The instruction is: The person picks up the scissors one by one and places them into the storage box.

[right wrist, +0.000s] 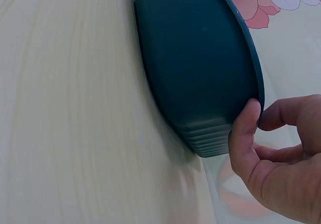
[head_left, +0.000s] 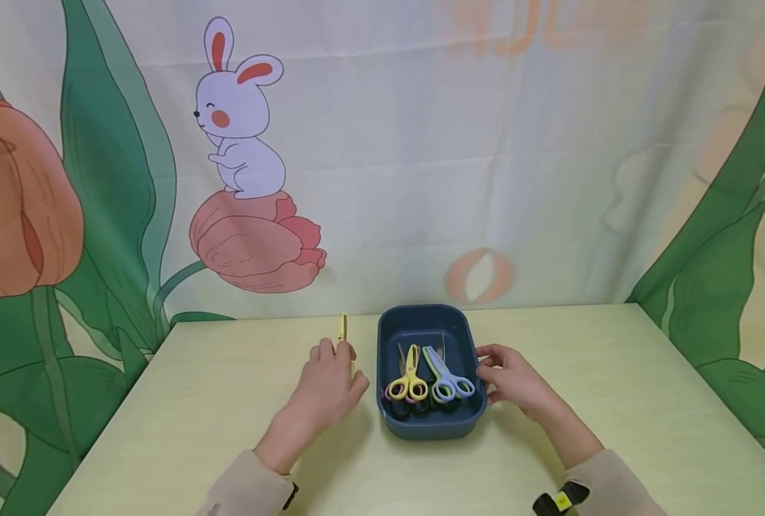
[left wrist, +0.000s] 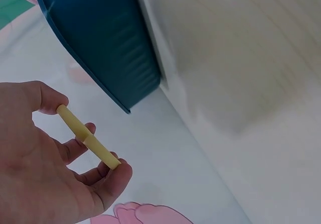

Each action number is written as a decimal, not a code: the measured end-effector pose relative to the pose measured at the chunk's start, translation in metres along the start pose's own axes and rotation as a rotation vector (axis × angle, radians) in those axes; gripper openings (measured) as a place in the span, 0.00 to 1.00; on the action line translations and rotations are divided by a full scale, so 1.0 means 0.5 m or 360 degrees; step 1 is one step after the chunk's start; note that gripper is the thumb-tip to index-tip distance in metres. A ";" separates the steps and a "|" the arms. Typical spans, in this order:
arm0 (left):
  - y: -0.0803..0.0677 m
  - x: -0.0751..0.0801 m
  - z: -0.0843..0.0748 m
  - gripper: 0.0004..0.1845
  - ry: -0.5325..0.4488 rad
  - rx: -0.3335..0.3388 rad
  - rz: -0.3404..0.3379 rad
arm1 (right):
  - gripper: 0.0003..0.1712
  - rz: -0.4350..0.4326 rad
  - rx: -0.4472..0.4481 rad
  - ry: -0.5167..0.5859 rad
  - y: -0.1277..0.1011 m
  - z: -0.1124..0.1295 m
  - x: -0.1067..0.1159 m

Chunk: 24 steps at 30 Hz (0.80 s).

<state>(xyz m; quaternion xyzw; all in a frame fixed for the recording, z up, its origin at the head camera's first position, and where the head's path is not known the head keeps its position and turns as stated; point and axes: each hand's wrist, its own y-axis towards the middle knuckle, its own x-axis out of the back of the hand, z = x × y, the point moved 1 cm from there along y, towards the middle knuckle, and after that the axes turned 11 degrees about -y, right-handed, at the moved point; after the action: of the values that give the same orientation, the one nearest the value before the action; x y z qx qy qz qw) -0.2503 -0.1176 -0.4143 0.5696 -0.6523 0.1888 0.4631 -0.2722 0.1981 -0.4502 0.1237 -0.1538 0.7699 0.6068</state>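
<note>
My left hand [head_left: 330, 383] pinches a pair of yellow scissors [head_left: 343, 327] above the table, just left of a dark blue bin. Their blade end points away toward the back, and most of them is hidden by the fingers in the head view. The left wrist view shows the yellow handles [left wrist: 89, 137] edge-on between thumb and fingers. With thumb and fingers my right hand [head_left: 514, 380] grips the right side wall of the bin [head_left: 434, 431] at its rim. Inside the bin lie yellow scissors [head_left: 409, 376], light blue scissors [head_left: 448, 376] and other scissors with dark handles, partly covered.
The bin stands on a pale wood-grain table [head_left: 227, 401], near its back edge. Behind the table hangs a light cloth [head_left: 382, 179] printed with a rabbit, tulips and green leaves. Dark straps [head_left: 559, 499] sit around both wrists.
</note>
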 end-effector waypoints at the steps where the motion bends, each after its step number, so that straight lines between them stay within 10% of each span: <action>1: 0.001 -0.001 -0.003 0.12 -0.0003 -0.0012 -0.0003 | 0.27 -0.0001 0.0002 0.0002 0.000 0.001 0.000; 24: 0.024 -0.040 -0.086 0.14 0.0169 -0.0146 0.0153 | 0.26 -0.0013 -0.0016 -0.0002 0.001 0.001 -0.002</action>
<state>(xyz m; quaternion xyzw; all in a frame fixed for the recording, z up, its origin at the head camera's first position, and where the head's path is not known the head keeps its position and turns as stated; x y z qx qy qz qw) -0.2458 -0.0695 -0.4057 0.5049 -0.6614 0.2108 0.5130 -0.2723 0.1968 -0.4504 0.1217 -0.1577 0.7665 0.6105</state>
